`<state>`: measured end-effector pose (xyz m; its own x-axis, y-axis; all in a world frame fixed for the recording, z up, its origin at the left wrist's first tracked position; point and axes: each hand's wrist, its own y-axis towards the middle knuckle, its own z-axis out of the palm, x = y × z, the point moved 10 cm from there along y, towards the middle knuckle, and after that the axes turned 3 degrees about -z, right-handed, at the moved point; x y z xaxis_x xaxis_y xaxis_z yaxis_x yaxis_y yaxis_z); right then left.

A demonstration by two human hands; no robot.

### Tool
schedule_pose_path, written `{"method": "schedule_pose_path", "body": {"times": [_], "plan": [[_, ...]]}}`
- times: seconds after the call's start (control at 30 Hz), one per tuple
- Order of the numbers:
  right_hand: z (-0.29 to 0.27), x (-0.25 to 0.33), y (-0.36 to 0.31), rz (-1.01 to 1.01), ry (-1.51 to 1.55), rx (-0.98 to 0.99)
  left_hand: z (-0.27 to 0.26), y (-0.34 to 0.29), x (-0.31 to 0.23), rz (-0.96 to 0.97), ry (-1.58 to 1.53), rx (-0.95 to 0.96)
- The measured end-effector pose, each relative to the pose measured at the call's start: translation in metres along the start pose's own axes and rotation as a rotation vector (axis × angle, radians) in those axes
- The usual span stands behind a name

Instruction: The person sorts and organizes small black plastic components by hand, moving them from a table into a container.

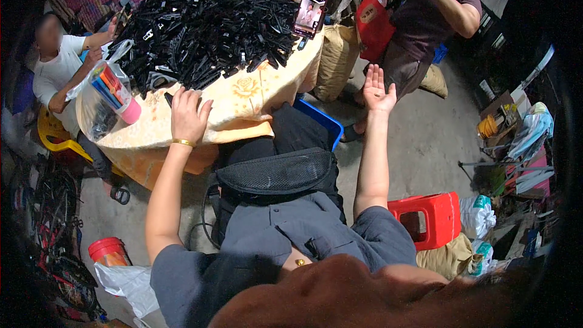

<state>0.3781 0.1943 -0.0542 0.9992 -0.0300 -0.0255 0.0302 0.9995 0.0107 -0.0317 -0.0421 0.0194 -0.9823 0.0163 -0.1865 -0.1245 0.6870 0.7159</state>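
A large heap of black plastic clip-like pieces (206, 21), some with silvery metal bits, covers much of the cloth-covered table (246, 94). My left hand (190, 116) lies palm down at the table's near edge, its fingers stretched out. By its fingertips is a small black piece (169, 98); whether they touch it I cannot tell. Out to the right of the table, my right hand (380, 94) is held palm up, fingers extended. A tiny dark spot shows on that palm, too small to make out.
A clear bag with a pink-based cup of pens (124, 104) stands at the table's left. A phone (309, 15) is propped at the right. One person (57, 61) sits left; another (434, 18) is at the right beside a sack (336, 61). A red stool (428, 218) is close by my right arm.
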Motion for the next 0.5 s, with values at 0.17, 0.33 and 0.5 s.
{"method": "schedule_pose_path", "body": {"times": [0.17,0.33,0.5], "plan": [[0.0065,0.0003,0.0045,0.006,-0.015,0.015,-0.0016,0.0002,-0.0007,0.005,-0.002,-0.023],[0.0080,0.0009,0.0067,-0.004,-0.020,0.015,-0.0035,0.0005,-0.0022,0.015,-0.015,-0.041],[0.0038,0.0017,0.0075,0.005,0.006,0.004,-0.0015,0.0004,-0.0006,0.017,-0.007,-0.037]]}}
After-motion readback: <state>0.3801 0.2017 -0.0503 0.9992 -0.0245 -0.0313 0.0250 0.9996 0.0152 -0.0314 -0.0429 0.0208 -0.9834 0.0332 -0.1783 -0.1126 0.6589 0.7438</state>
